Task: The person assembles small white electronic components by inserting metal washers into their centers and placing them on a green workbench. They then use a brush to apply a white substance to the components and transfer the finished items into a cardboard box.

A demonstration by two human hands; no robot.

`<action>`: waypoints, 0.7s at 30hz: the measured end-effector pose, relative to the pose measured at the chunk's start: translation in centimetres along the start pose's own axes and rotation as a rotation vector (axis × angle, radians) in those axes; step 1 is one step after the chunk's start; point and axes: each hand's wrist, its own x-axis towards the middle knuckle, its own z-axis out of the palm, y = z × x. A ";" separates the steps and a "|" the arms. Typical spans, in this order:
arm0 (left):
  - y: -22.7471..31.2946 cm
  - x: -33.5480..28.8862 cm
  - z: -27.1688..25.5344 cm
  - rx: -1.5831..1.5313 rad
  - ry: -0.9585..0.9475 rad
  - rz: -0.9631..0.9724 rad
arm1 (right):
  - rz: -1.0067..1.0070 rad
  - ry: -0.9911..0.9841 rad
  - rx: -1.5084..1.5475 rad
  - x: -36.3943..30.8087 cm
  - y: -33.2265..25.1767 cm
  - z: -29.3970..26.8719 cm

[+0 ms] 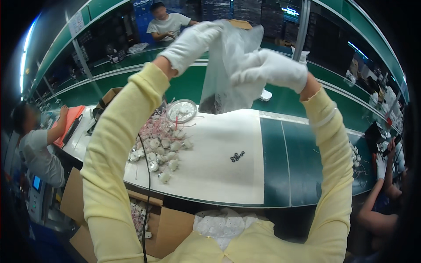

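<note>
Both my hands wear white gloves and are raised over the far side of the table. A clear plastic bag (223, 65) hangs between them, with small dark pieces (211, 104) gathered at its bottom. My left hand (191, 46) pinches the bag's upper left edge. My right hand (274, 70) is closed on the bag's right side, its fingertips partly behind the film's glare. Below, several small black rings (237, 156) lie in a loose cluster on the white mat (219, 179).
Left on the mat is a heap of white round parts with pink wires (164, 151), beside a round clear dish (182, 110). An open cardboard box (173, 230) with similar parts stands below the table edge. Co-workers sit left (41, 149), across (169, 24) and right (381, 197). A black cable (148, 188) hangs near my left arm.
</note>
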 end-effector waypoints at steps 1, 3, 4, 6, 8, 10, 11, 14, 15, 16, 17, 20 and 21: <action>-0.5 -0.4 1.3 0.026 -0.063 0.037 | 0.023 -0.052 -0.080 0.4 1.3 0.8; -1.4 -1.0 4.3 0.217 -0.157 -0.019 | -0.003 -0.072 -0.023 0.4 4.7 2.7; -2.0 -1.5 5.6 0.173 -0.195 -0.040 | 0.090 -0.058 0.001 0.1 5.8 3.6; -1.6 -3.1 8.0 0.094 -0.232 -0.205 | 0.277 0.117 0.154 -0.6 7.3 5.7; -1.0 -4.3 9.4 0.255 -0.214 -0.310 | 0.393 0.277 0.510 -0.2 8.7 6.8; 0.0 -4.8 10.6 0.526 -0.247 -0.320 | 0.380 0.374 0.827 -0.1 10.7 7.5; 0.2 -5.0 10.5 0.494 -0.236 -0.360 | 0.399 0.303 0.940 0.3 10.6 7.6; 0.1 -5.1 9.9 0.465 -0.204 -0.446 | 0.337 0.281 1.109 0.7 8.3 7.0; 0.1 -5.1 9.8 0.345 -0.133 -0.447 | 0.261 0.253 1.161 0.7 8.9 7.0; -0.9 -5.1 9.6 0.285 -0.111 -0.421 | 0.185 0.226 1.210 0.6 9.8 7.1; -1.9 -5.1 9.2 0.234 -0.086 -0.396 | 0.099 0.194 1.262 0.7 10.3 7.1; -0.7 -6.0 8.4 0.075 -0.090 -0.424 | 0.140 0.041 1.052 -2.1 9.7 5.4; -0.7 -6.5 8.6 0.042 -0.090 -0.430 | 0.141 -0.007 0.931 -2.3 10.9 5.3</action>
